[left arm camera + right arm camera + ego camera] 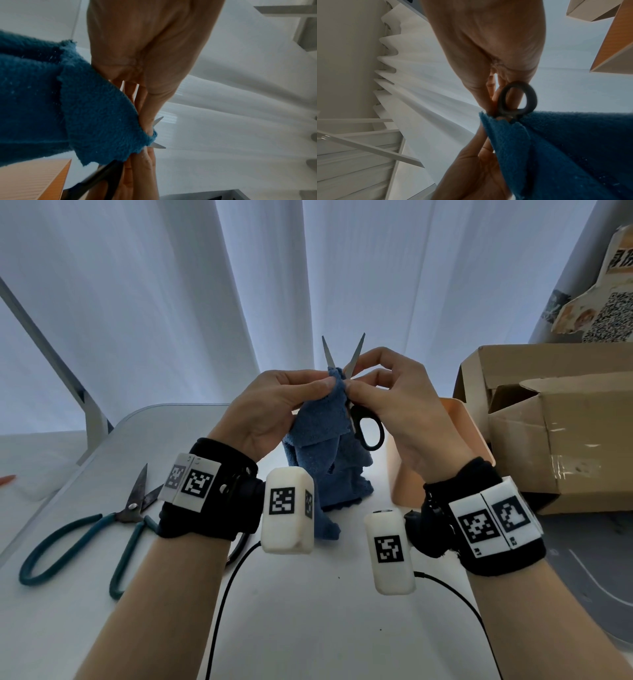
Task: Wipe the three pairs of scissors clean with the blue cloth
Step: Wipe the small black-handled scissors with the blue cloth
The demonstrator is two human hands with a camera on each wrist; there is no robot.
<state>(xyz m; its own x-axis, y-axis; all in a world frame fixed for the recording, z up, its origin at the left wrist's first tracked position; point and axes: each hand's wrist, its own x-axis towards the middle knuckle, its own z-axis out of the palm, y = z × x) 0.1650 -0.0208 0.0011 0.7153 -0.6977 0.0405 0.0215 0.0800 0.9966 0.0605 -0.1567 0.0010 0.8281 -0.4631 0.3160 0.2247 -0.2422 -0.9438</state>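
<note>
The small black-handled steel scissors [356, 405] are held up above the white bench [308, 611], blades parted and pointing up. The left hand [270, 409] pinches the fluffy blue cloth [322, 453] round the left blade near the pivot; the right hand [394, 402] pinches the scissors just above the handles. Best to draw the cloth from pivot toward tip, fingers on the flat, off the edge. The teal-handled dark-bladed scissors [102, 529] lie on the bench to the left.

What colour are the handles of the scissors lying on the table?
Teal; the scissors on the table show best in the head view.
</note>
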